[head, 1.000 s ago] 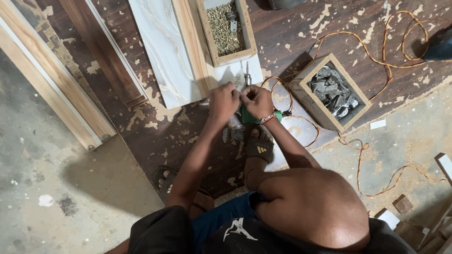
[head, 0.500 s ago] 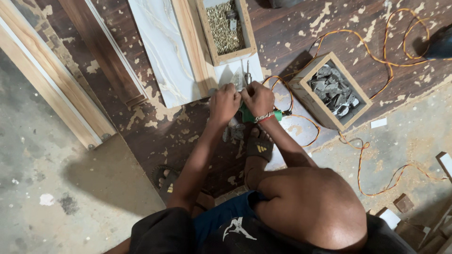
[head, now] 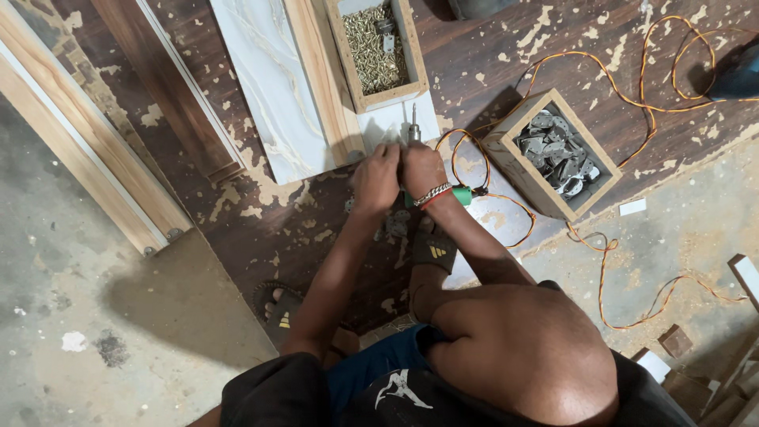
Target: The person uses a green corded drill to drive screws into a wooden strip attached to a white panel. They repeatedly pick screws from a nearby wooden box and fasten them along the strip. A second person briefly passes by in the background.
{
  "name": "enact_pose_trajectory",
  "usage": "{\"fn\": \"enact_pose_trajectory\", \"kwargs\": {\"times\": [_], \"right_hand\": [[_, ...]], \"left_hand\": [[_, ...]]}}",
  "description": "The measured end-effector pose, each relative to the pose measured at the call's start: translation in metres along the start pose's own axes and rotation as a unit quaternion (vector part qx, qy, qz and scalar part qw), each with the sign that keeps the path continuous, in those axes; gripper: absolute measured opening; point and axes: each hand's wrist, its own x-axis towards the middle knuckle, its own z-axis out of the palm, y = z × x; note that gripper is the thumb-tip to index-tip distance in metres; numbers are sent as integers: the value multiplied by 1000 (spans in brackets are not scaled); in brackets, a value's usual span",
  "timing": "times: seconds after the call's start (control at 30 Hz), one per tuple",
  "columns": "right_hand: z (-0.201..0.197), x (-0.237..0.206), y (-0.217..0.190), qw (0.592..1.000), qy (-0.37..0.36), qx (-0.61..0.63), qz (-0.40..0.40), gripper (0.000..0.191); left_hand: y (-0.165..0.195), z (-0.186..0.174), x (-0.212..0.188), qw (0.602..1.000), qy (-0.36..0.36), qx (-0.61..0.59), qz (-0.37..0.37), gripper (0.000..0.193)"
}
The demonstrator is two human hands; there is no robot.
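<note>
My right hand [head: 423,170], with a bracelet at the wrist, is closed around a green corded drill [head: 461,196]. The drill's bit [head: 412,129] points away from me onto a small white panel piece [head: 395,122]. My left hand [head: 377,175] is pressed against the right one, its fingers curled at the front of the drill by the edge of the white piece. What those fingers pinch is hidden. Both feet in dark sandals [head: 433,251] rest on the dark wooden board [head: 269,221] below the hands.
A wooden box of brass screws [head: 379,49] lies just beyond the hands. Another wooden box of metal hinges [head: 553,154] sits to the right. An orange cable [head: 601,261] loops across the board and floor. A long white marble-look panel [head: 265,87] and wooden strips [head: 87,134] lie to the left.
Both hands have shifted slightly away from me with the drill, bringing the bit onto the white piece below the screw box.
</note>
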Motion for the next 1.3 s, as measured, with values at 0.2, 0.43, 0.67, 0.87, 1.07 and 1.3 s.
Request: {"fn": "enact_pose_trajectory", "kwargs": {"times": [0.2, 0.43, 0.67, 0.87, 1.07, 1.3], "right_hand": [[0, -9, 3, 992, 17, 115, -45, 22], [2, -19, 7, 979, 55, 196, 22, 24], [4, -25, 0, 985, 93, 141, -26, 24], [-6, -17, -4, 988, 50, 138, 45, 34], [-3, -9, -8, 992, 91, 52, 71, 45], [13, -2, 2, 985, 25, 92, 142, 31]], "left_hand": [[-15, 1, 6, 983, -66, -94, -146, 10], [-17, 0, 5, 981, -36, -133, -135, 21], [-17, 5, 0, 986, -42, -109, -115, 18], [-5, 8, -6, 986, -17, -119, -112, 25], [0, 3, -3, 996, -16, -43, -75, 32], [13, 12, 0, 977, 13, -10, -214, 52]]}}
